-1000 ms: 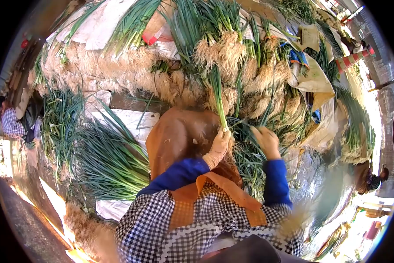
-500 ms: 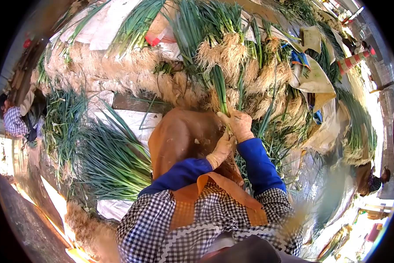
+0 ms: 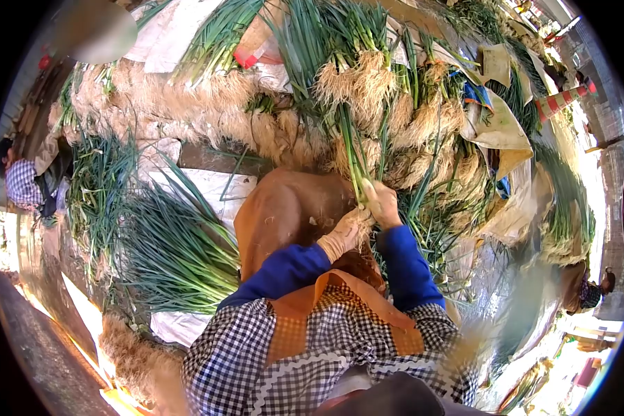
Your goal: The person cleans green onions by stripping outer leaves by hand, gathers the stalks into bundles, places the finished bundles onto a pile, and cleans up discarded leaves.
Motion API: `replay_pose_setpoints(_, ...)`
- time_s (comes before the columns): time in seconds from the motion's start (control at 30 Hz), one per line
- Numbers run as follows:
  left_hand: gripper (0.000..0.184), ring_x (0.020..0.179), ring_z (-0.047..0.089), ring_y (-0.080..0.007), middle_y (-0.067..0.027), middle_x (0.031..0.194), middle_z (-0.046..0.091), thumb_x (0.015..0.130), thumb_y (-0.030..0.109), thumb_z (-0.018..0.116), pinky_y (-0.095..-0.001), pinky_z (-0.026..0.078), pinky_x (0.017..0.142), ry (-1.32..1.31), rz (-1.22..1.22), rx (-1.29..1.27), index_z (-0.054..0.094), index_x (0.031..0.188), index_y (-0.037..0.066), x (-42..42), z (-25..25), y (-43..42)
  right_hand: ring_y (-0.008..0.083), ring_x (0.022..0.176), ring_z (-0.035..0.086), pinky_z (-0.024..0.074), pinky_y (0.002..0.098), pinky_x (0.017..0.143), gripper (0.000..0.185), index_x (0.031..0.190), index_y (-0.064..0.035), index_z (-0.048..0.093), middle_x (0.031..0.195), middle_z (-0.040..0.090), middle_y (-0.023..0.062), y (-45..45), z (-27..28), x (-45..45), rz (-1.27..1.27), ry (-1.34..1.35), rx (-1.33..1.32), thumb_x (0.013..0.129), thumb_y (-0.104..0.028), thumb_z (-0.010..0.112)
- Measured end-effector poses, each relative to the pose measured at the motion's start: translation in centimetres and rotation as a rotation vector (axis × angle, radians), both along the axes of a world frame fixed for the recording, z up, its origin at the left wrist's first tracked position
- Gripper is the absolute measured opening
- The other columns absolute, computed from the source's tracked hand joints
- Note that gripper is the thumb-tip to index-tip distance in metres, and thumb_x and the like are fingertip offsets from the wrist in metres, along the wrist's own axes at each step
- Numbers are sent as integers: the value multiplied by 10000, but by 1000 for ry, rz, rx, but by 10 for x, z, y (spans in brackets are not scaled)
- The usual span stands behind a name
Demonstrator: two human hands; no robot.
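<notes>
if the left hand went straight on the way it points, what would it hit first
Past the green stalks it holds, the left hand would probably meet the right hand first, just up and to the right in the picture; depth is unclear, and they may be touching.

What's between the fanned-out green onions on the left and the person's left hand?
In the head view, the brown apron lies between those green onions and the left hand.

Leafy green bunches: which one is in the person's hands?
The slim bunch, its pale end gripped by the left hand and right hand; the other bunches lie unheld.
</notes>
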State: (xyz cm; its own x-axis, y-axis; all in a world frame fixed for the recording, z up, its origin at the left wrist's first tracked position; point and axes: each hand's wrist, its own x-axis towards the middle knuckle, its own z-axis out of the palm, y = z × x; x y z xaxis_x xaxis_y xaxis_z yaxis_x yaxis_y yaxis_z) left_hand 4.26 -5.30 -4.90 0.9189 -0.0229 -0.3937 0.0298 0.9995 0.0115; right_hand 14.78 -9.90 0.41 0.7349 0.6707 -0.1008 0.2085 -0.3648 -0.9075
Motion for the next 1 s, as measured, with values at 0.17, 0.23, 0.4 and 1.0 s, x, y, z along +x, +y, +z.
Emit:
replay_pose_setpoints(0.17, 277, 509, 410, -68, 5, 721, 441, 895, 179, 511, -182, 329, 406, -190, 34, -5, 475, 1168, 146, -1, -6, 20, 83, 478, 430, 326, 231, 419, 248, 724, -97, 561, 564, 459, -47, -130, 15, 12, -237, 11, 159, 856, -306, 533)
replay_pose_setpoints(0.23, 333, 527, 431, -79, -5, 736, 470, 881, 180, 528, -184, 346, 419, -104, -15, 130, 462, 1207, 162, -2, 10, 20, 48, 455, 389, 273, 217, 391, 274, 660, -124, 540, 538, 435, -61, -179, 42, 32, -521, 325, 272, 859, -311, 566)
replay_pose_setpoints(0.4, 373, 556, 481, -103, -35, 765, 543, 903, 286, 496, -216, 387, 405, -35, -24, 159, 456, 1234, 118, -3, 20, 22, 365, 835, 598, 451, 440, 718, 480, 802, -5, 583, 864, 638, 158, -225, -3, 66, 124, -559, -977, 890, -451, 428)
replay_pose_setpoints(1.0, 200, 430, 434, -69, 52, 523, 442, 909, 174, 471, -221, 362, 369, -537, 254, -145, 525, 1062, 57, -134, 208, 105, 124, 578, 482, 394, 244, 502, 289, 819, -68, 590, 685, 555, 39, 56, 90, 152, -469, -21, 331, 908, -313, 466)
